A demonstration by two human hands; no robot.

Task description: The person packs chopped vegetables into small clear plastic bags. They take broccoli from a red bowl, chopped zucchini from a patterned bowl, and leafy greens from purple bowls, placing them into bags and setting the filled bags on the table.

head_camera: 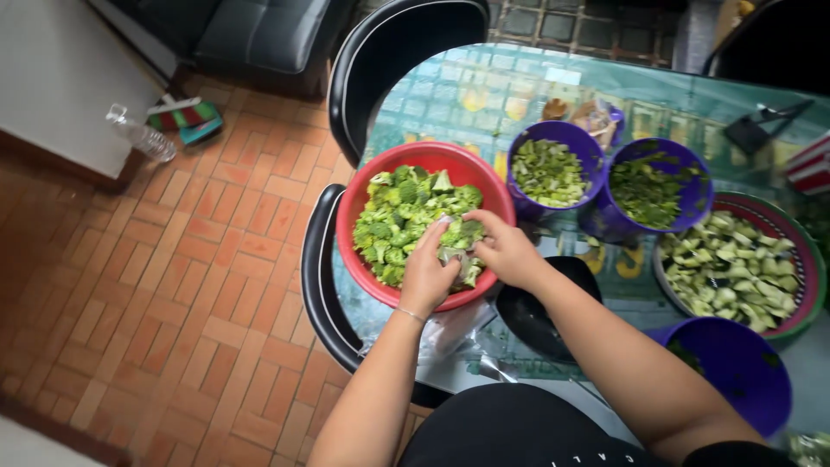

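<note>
A red bowl (415, 158) full of green broccoli florets (402, 212) stands at the left end of a glass-topped table (484, 86). Both my hands are over its near side. My left hand (430, 270) and my right hand (504, 249) together grip a broccoli piece (456, 242) between their fingers, just above the florets. A thin bracelet circles my left wrist.
Two purple bowls (596, 156) of chopped greens stand beyond the red bowl, a red-rimmed basket (800, 251) of cut stems at right, another purple tub (743, 363) near me. Two black chairs (324, 268) stand left of the table. A plastic bottle (140, 134) lies on the brick floor.
</note>
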